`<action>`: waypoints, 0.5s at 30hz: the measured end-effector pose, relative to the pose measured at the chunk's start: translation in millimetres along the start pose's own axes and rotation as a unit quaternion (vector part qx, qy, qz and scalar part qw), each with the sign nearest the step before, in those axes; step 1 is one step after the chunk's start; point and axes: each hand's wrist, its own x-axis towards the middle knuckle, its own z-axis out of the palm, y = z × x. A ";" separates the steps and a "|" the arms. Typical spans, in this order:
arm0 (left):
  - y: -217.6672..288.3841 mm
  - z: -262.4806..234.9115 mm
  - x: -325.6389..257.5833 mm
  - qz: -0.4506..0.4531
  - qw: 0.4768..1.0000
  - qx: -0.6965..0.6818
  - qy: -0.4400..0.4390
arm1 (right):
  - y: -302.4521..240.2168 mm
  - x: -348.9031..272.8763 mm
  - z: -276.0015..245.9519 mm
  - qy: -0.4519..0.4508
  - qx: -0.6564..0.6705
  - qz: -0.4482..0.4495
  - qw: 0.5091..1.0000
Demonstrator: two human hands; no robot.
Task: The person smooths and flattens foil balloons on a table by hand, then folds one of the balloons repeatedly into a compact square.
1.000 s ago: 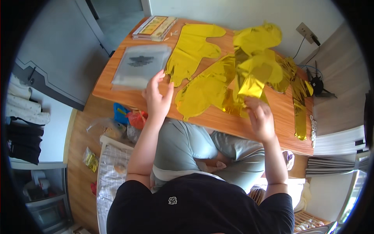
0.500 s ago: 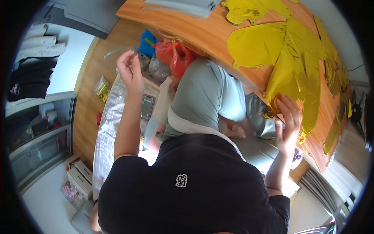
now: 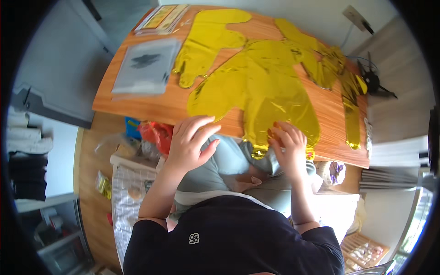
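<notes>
A large flat gold foil balloon (image 3: 268,78), uninflated and creased, lies on the wooden table with its lower end hanging past the front edge. My right hand (image 3: 291,149) is at that lower end, fingers curled and thumb opposed, pinching the foil near the edge; the exact grip is partly hidden. Just left of it, my left hand (image 3: 188,144) is over the table's front edge beside the foil's left lobe, fingers spread and holding nothing. A second flat gold foil piece (image 3: 206,39) lies farther back on the left. Crumpled gold foil (image 3: 332,62) covers the back right.
Clear plastic sleeves (image 3: 146,66) and a stack of printed packets (image 3: 162,18) lie on the table's left (image 3: 107,96). A black tripod-like object (image 3: 373,82) stands at the right edge. Below are a red plastic bag (image 3: 158,135) and a white-covered seat (image 3: 126,183).
The view has turned toward the table. My left hand has come from out at the left to the table's front edge, while my right hand stays at the foil's lower end.
</notes>
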 end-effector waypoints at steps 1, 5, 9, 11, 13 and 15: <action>0.8 4.8 9.4 0.012 1.000 -0.005 0.001 | 1.1 -1.8 -0.9 0.010 -0.007 0.006 1.000; -8.7 22.3 29.1 -0.052 0.996 0.068 -0.038 | -1.8 -4.6 -6.8 0.023 -0.003 -0.009 1.000; -10.9 29.0 26.3 -0.079 0.993 0.052 -0.067 | -6.5 -11.8 -6.5 0.013 0.006 0.001 1.000; -6.4 26.4 24.6 -0.082 0.992 0.056 -0.081 | -6.5 -12.3 -5.8 0.000 0.011 -0.009 1.000; -1.5 24.0 24.2 -0.080 0.991 0.060 -0.088 | -2.5 -8.1 -3.8 0.008 0.017 -0.018 1.000; 1.6 25.0 24.0 -0.080 0.990 0.065 -0.093 | -0.2 -3.6 -6.4 0.021 0.016 -0.035 0.999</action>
